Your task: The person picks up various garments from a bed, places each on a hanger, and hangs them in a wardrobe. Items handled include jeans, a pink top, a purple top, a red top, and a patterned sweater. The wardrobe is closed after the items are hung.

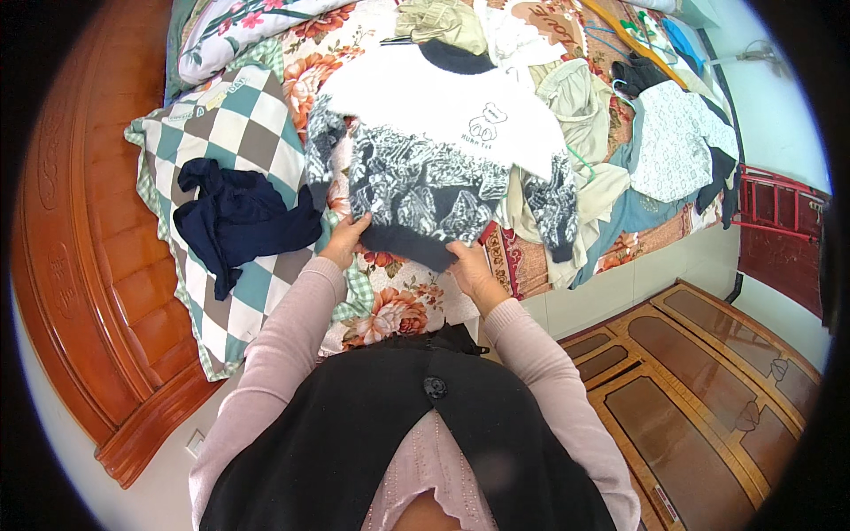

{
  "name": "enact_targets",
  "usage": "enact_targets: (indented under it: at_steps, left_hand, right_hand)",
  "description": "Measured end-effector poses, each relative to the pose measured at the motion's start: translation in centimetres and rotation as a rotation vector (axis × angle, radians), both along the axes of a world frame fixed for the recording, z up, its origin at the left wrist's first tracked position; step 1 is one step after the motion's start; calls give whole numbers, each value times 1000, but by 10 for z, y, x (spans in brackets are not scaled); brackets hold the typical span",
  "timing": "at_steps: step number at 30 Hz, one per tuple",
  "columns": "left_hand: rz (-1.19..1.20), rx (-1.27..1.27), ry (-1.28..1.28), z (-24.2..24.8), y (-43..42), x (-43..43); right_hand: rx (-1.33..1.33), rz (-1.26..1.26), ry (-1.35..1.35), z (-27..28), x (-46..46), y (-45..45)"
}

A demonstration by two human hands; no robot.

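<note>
A white sweater [425,119] with a black collar, a small bear design and a mottled black-and-white lower part lies spread on the bed, its collar away from me. My left hand [346,240] grips the left end of its dark hem. At the hem's right end, my right hand [470,267] pinches the knit between thumb and fingers. The hem is raised a little towards me. Both sleeves hang out at the sides. Left of the sweater, a crumpled navy garment [242,216] rests on a checkered pillow [255,143].
Beige trousers [578,113], a patterned light garment [671,143] and clothes hangers [624,93] lie on the right of the floral bedspread [392,312]. A carved wooden headboard [133,265] borders the left. Wooden cabinet doors [684,398] stand at lower right, a red metal rack [777,202] beyond.
</note>
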State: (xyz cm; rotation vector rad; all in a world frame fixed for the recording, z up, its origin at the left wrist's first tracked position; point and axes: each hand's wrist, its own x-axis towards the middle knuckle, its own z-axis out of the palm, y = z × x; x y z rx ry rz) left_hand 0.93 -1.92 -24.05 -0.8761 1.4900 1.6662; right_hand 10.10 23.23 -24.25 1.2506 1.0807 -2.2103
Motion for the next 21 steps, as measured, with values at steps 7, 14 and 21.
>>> enact_targets:
  at_steps: [7, 14, 21]
  left_hand:
    - [228, 363, 94, 2, 0, 15]
    - [192, -189, 282, -41, -66, 56]
    - [95, -304, 210, 13, -69, 45]
  right_hand:
    - [115, -123, 107, 30, 19, 6]
    - [604, 101, 33, -23, 83, 40]
    - [1163, 359, -70, -54, 99, 102]
